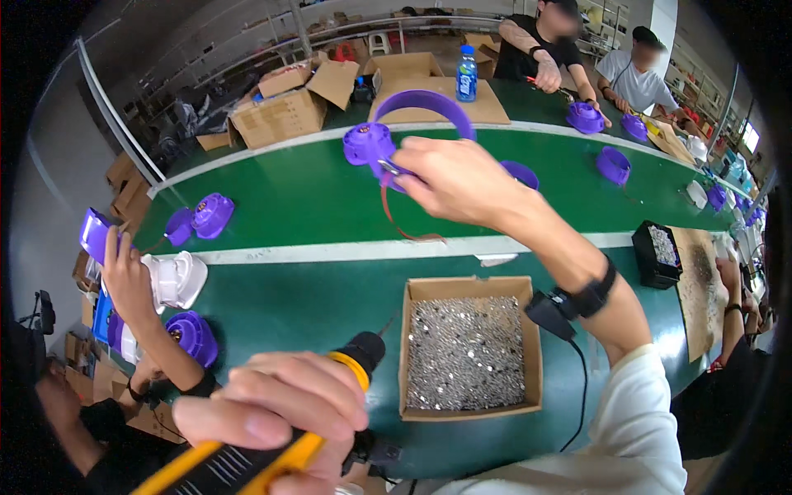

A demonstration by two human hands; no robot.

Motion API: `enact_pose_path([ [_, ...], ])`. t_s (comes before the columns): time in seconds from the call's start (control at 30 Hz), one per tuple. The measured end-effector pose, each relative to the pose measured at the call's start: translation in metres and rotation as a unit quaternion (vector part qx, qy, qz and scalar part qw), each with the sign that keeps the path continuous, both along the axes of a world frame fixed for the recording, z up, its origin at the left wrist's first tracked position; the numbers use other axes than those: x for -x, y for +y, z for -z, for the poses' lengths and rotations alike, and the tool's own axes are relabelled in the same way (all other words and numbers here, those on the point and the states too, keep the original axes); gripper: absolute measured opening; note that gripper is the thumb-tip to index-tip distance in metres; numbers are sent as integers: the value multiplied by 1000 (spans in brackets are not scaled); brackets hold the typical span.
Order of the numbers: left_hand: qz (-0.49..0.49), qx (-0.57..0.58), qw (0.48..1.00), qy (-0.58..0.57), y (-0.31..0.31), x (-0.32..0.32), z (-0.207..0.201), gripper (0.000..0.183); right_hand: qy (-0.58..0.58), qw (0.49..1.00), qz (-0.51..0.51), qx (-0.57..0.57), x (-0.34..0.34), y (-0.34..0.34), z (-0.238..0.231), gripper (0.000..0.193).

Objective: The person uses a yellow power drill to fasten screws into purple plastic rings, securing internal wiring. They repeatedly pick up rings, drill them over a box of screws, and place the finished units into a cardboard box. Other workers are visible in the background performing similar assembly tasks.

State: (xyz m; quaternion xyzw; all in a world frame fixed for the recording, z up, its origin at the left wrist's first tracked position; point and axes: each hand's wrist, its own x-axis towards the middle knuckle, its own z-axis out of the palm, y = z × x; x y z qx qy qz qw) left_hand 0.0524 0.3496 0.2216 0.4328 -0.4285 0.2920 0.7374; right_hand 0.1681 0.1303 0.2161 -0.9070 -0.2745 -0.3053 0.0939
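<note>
I observe the left hand [285,394], fingers wrapped around a yellow-black power screwdriver [235,464], long axis slanting, bit pointing forward-right beside the parts box's [536,351] left edge. The right hand's [454,177] fingers pinch a purple housing [365,143] above the desk's [272,297] far side, band [429,99] arching rightward.

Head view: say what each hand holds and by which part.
Left hand: a yellow-and-black power driver, by its body behind the chuck. Right hand: a purple ring, apparently by its near edge.
</note>
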Motion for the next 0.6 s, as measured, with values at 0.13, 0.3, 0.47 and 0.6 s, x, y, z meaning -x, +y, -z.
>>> enact_pose_path([
  [0.13,61,-1,998,3,-5,2,-2,33,154,987,-26,-18,115,-21,1,13],
  [0.3,121,-15,990,65,-18,14,2,35,234,969,-73,-16,191,-13,60,13],
  [0.47,192,-83,971,118,-36,27,13,38,234,970,-67,-17,193,-12,115,11],
  [0.6,301,-126,930,166,-45,25,13,33,243,970,-29,-17,186,-13,144,13],
])
